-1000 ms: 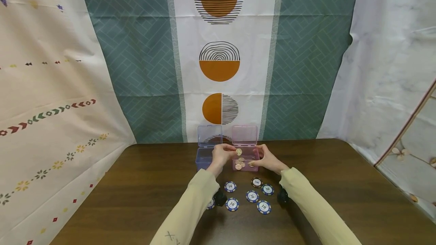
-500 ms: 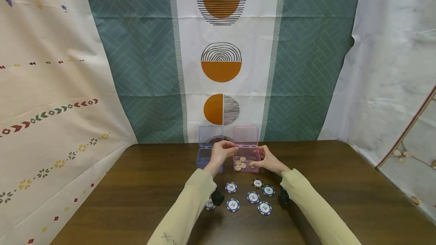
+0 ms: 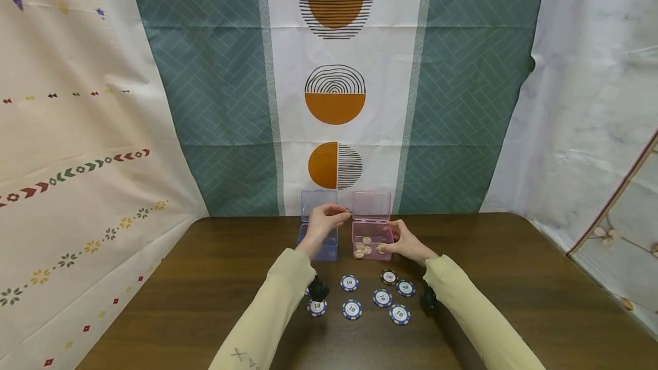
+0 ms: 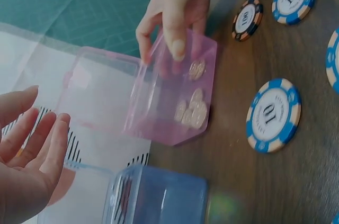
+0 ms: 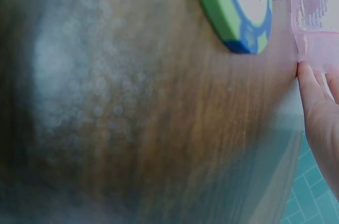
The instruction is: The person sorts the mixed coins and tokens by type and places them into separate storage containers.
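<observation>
A pink clear plastic box (image 3: 372,229) stands near the table's back edge, its lid raised. Several gold-coloured coins (image 4: 194,112) lie inside it. My right hand (image 3: 408,243) grips the box's right end, thumb and fingers about its wall; the right wrist view shows only part of that hand (image 5: 321,115) at the edge. Beside the pink box, a blue clear box (image 3: 327,253) is also open, with my left hand (image 3: 324,225) raised over it. In the left wrist view that hand's fingers (image 4: 55,152) are loosely extended and hold nothing. My left hand hides part of the blue box.
Several poker chips lie on the dark wooden table (image 3: 221,296) in front of the boxes, among them a blue 10 chip (image 3: 352,309), a 50 chip (image 3: 405,288) and a black 100 chip (image 3: 388,277). A patterned cloth (image 3: 334,44) hangs behind the table.
My left hand held a coin over the pink box a second ago; the coin has left its fingers, and the hand has moved left over the blue box. My right hand keeps its grip.
</observation>
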### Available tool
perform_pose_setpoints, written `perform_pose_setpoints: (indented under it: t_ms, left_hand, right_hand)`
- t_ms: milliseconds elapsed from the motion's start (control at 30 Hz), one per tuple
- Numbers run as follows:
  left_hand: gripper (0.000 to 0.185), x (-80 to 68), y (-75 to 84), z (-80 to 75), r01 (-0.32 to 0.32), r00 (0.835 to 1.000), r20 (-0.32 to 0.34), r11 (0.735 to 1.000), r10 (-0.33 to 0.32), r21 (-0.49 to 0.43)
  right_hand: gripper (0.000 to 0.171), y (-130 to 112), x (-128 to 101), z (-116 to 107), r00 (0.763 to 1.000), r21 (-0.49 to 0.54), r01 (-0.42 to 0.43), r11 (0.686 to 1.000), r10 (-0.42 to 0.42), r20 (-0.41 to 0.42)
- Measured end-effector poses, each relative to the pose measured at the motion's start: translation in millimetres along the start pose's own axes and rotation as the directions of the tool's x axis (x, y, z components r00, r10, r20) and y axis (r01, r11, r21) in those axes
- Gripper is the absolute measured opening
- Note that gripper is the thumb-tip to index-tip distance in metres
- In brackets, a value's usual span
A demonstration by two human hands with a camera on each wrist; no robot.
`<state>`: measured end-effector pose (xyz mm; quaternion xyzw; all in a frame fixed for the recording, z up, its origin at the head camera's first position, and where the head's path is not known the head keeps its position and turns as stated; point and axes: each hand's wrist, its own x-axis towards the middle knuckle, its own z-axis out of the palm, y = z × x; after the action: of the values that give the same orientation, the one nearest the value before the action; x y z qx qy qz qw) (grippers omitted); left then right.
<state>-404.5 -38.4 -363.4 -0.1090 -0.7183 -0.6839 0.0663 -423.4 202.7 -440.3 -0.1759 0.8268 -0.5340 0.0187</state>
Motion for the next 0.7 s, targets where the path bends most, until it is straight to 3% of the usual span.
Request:
perform_pose_setpoints:
  t_ms: [367, 700]
  left_hand:
    - [0.026, 0.3, -4.1, -32.6, -0.038, 0.998, -0.044, 0.999, 0.04, 0.038]
    - [0.026, -5.2, -29.7, -63.8, -0.121, 0.985, -0.095, 0.965, 0.146, 0.233]
  right_hand:
    - [0.074, -3.2, 0.0, -1.1, 1.0, 0.006, -0.015, 1.0, 0.015, 0.002]
    - [0.075, -1.6, 0.9, -0.6, 1.0, 0.006, -0.022, 1.0, 0.022, -0.001]
